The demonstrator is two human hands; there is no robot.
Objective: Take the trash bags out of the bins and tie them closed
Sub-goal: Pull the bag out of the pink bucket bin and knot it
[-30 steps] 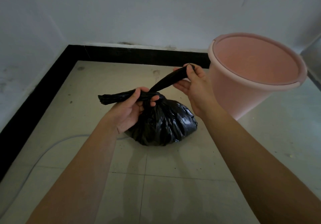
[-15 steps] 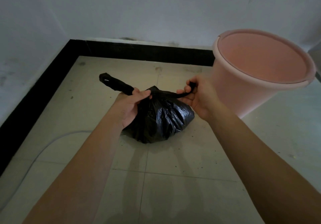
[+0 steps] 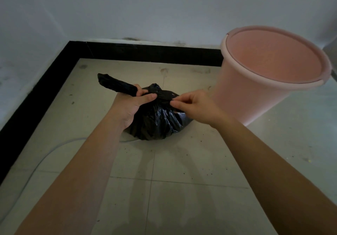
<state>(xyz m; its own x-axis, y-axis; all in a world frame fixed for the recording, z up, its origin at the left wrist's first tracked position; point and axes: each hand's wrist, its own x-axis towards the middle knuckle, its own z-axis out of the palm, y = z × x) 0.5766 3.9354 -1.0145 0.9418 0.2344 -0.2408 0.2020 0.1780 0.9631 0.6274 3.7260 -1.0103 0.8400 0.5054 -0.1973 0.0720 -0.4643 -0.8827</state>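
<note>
Bag [image 3: 156, 121], black and bulging, sits on the tile floor [image 3: 182, 171] near the middle of the scene, just left of the pink bin [image 3: 259, 92] and out of it. Its neck is gathered into a knot [image 3: 155, 89] at the top. 1 twisted tail [image 3: 116, 85] sticks out to the far left. The left hand [image 3: 131, 105] is closed around the base of that tail, thumb and fingers wrapped on the plastic beside the knot. The right hand [image 3: 197, 105] pinches the bag's plastic at the right side of the knot, fingertips closed on it. The bin stands upright, touching nothing, with its inside showing bare pink. A thin pale hose [image 3: 45, 154] curves over the floor at the left and runs under the bag's near edge. A black skirting [image 3: 145, 52] lines the white walls at the far corner.
</note>
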